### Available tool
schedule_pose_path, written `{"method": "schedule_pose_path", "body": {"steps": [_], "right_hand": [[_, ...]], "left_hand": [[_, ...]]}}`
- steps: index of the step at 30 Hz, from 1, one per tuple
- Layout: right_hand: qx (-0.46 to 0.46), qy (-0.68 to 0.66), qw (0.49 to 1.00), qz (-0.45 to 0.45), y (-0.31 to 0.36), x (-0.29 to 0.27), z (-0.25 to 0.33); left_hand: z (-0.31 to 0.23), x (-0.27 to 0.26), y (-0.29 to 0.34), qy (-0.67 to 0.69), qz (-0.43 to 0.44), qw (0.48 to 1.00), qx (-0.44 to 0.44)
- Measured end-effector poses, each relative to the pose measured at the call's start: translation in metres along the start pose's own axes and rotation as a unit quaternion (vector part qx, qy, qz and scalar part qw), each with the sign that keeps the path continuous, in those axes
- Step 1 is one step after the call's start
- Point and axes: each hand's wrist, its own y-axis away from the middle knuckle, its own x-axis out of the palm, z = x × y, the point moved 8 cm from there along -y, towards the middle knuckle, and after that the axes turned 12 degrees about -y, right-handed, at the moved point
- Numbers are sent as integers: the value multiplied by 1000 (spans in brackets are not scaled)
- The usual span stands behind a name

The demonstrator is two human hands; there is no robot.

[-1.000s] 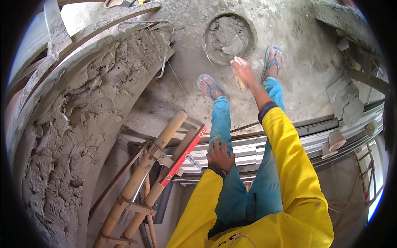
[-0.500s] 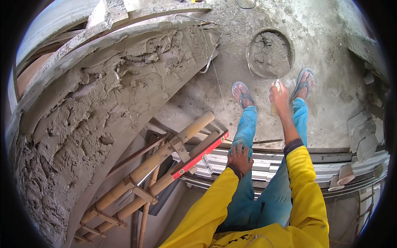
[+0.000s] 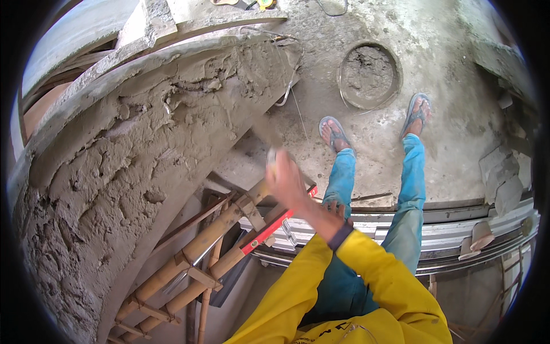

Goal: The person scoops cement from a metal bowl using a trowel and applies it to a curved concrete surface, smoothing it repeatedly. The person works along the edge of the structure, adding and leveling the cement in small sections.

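I stand on a concrete slab (image 3: 458,80), my feet in sandals, the left foot (image 3: 334,133) nearer than the right foot (image 3: 416,113). Just beyond them, on the slab, sits a round pan (image 3: 369,74) with mortar in it. A curved, mortar-coated wall (image 3: 143,149) fills the left side, running from near left to far centre. My right hand (image 3: 285,179) is raised between that wall and my left leg, above a bamboo ladder (image 3: 200,258) that leans up from the near left. A spirit level (image 3: 275,223) lies alongside the ladder's right rail. My left hand (image 3: 337,209) rests on my left knee. Broken pieces (image 3: 504,178) lie at the slab's right edge.
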Motion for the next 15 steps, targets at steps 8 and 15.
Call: {"method": "schedule_pose_path", "body": {"steps": [8,15], "right_hand": [[46,28,995,-89,-22,-61,-49],[70,-49,996,-13,-81,-25,-42]], "left_hand": [[0,40,-11,109,109,987,53],[-4,41,-16,84,92,990,64]]}}
